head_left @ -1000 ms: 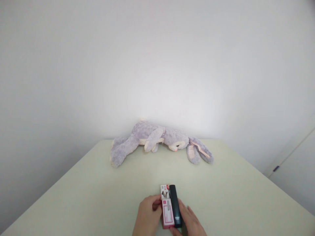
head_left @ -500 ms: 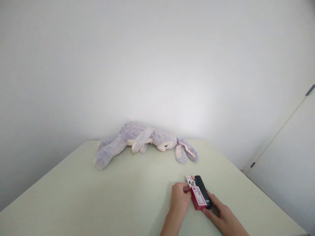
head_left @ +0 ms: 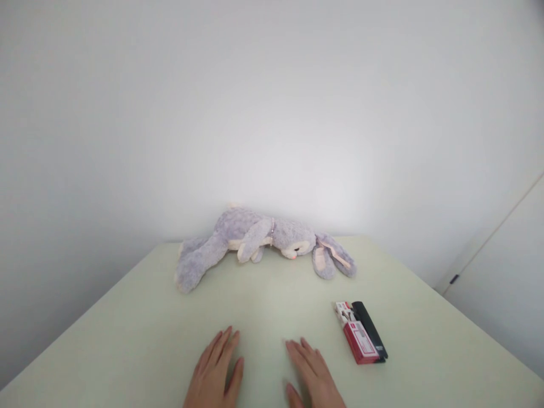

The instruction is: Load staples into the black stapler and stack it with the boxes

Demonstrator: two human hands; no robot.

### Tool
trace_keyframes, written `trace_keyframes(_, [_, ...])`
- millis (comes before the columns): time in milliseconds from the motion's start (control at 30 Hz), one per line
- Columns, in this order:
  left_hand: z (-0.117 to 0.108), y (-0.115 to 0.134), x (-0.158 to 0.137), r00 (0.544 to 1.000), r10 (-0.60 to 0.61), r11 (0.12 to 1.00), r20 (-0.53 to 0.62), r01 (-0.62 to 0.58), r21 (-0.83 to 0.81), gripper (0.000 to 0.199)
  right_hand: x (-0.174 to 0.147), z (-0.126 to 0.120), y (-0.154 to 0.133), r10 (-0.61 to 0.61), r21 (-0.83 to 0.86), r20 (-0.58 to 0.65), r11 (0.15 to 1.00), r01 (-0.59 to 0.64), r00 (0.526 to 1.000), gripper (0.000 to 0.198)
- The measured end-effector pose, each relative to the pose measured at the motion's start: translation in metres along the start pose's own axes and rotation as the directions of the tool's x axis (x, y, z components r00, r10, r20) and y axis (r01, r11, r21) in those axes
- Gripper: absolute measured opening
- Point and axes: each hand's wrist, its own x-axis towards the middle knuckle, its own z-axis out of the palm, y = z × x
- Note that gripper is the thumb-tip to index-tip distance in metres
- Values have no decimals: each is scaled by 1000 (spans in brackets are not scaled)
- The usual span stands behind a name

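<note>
My left hand (head_left: 215, 369) rests palm down near the front of the table, fingers stretched out, holding nothing. To its right, my right hand (head_left: 313, 373) lies low over the table with its fingers extended and nothing in it. Beyond the right hand, apart from it, sits a tight group of things: a red and white box (head_left: 361, 343), a smaller white box (head_left: 344, 311) with a picture on it just behind, and a long black object (head_left: 369, 327) that looks like a stapler along their right side.
A lilac plush rabbit (head_left: 242, 226) lies on its side at the back of the pale green table (head_left: 140, 334), against the white wall (head_left: 272, 113). At the right, a white panel (head_left: 510, 294) stands beside the table's edge.
Both hands have let go of the boxes and black object and drawn back to the left, fingers now spread. The view has shifted slightly left.
</note>
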Motion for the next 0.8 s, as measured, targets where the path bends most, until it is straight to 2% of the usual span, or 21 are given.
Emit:
trace_keyframes(100, [7,-13,-12,997,20,987,68,-30,158,60,22,21,-15,-22,-146,54,989,30,998,69])
trace_keyframes(300, [8,-10,-15,991,3,968,137,-37,249,60,21,38,-17,-15,-308,-37,952,3,999,70])
trace_keyframes(400, [7,-13,-16,990,18,966,138,-53,255,60,20,40,-18,1,-328,-87,944,-29,996,70])
trace_keyframes(567, [12,-21,-22,987,73,960,140,-108,259,58,21,36,-15,-30,-348,-55,937,9,998,71])
trace_keyframes(700, [16,-22,-25,988,67,954,137,-104,280,58,21,37,-16,-50,-362,-49,932,29,998,71])
trace_keyframes(800, [16,-22,-25,989,69,956,129,-103,274,58,20,41,-17,0,-355,-94,934,-33,996,69])
